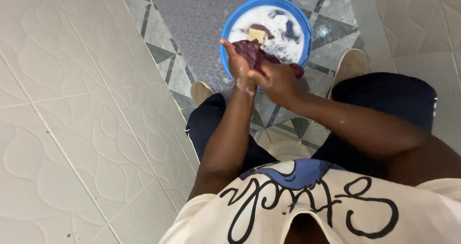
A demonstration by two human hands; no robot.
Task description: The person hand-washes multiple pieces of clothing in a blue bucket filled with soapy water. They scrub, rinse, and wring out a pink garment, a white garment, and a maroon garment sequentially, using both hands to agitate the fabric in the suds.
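The wet, dark maroon cloth (257, 55) is bunched over the near rim of the round blue plastic basin (225, 37) of soapy water, its long axis running from the foam surface down toward the person, one end in the water beside a floating yellow bar of soap (256, 35). The left hand (236, 61) stands edge-up against the cloth's left side, fingers extended and pressed together. The right hand (277, 79) is just nearer than the basin, fingers curled and clamped around the cloth's near end, forearms converging.
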